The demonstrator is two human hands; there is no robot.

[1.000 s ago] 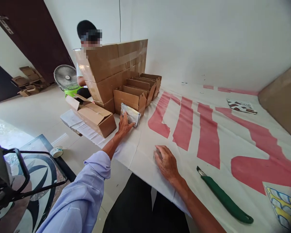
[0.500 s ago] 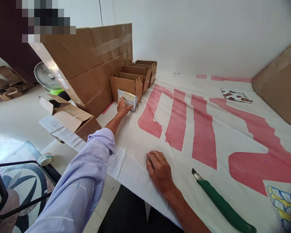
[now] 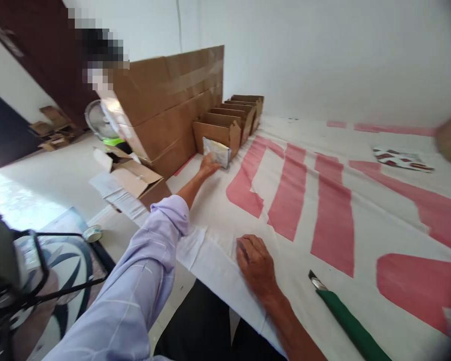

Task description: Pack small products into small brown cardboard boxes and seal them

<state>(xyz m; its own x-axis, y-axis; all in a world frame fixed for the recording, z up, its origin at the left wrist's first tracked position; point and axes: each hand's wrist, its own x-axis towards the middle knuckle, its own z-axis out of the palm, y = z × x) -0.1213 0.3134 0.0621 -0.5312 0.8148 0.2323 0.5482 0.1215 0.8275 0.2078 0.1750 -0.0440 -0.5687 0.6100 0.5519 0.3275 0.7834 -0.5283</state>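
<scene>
Presently, my left hand grasps the packet beside the front box, probably aligning; next needs steadiness; right hand curls, contents unseen.

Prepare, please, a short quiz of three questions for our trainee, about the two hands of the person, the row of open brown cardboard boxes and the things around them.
1. Where is the flat, light-coloured packet that the left hand touches?
A) Inside the nearest box of the row of open brown cardboard boxes
B) In front of the nearest box
C) Behind the whole row

2. True or false: the right hand is apart from the cutter knife with a green handle.

3. Complete: the large shapes on the white sheet are coloured ____.

Key: 1 B; 2 true; 3 red.
</scene>
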